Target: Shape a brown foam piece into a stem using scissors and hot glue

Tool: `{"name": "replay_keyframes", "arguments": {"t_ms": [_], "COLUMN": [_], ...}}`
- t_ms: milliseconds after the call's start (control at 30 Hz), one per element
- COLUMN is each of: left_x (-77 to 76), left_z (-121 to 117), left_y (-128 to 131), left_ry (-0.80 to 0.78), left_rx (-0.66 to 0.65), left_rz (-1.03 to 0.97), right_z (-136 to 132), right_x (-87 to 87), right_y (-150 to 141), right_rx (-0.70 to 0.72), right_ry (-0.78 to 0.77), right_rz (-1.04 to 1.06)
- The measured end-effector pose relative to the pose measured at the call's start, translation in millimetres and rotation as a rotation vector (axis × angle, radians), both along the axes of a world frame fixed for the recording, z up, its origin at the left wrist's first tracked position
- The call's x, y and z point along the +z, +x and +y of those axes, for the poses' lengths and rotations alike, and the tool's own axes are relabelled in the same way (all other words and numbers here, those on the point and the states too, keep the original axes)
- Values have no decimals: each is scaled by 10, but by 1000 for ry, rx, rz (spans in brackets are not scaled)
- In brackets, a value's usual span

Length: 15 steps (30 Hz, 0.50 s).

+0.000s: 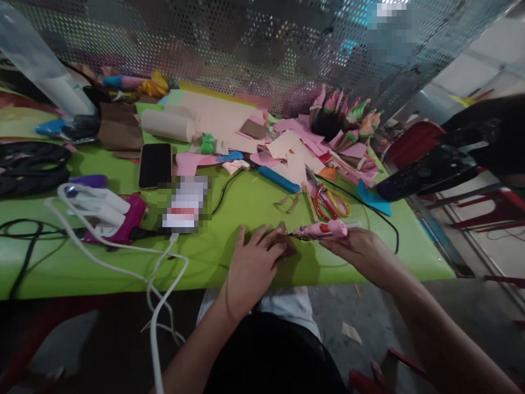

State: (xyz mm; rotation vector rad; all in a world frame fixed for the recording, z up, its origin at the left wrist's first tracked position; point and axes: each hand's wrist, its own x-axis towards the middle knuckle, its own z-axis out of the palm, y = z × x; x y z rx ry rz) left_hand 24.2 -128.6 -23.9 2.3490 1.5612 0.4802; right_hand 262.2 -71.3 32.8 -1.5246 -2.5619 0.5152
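Note:
My right hand (363, 251) is wrapped round a pink glue gun (322, 230), with a clear stick poking out of its back end. The nozzle points left and almost meets the fingers of my left hand (253, 265). Those fingers hold a small brown piece (289, 247), paper or felt, low over the green table (229, 213); part of it is hidden under them. Just beyond the gun lie scissors with red (324, 203) and yellow handles. Thin brown scraps (287, 204) and a blue-handled tool (279, 179) are near them.
Pink and cream sheets (287, 145) cover the back, beside a white roll (168, 125) and rolled pink pieces (333, 101). At left are a black phone (156, 165), a lit phone (186, 202) and a magenta power strip (133, 219) with white cables. A black bottle (426, 172) is at right.

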Motion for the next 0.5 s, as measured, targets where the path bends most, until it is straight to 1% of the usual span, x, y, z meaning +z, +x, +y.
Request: {"name": "replay_keyframes", "arguments": {"t_ms": [200, 367, 500], "left_x": [5, 5, -12], "left_z": [0, -6, -11], "left_y": [2, 2, 0], "left_ry": [-1, 0, 20], "left_rx": [0, -2, -3], "left_rz": [5, -7, 7], "right_z": [2, 18, 12], "right_x": [-9, -32, -55], "right_y": [8, -7, 14], "right_rx": [-38, -14, -18], "right_ry": [-17, -26, -36], "right_rz": [-39, 57, 74]}}
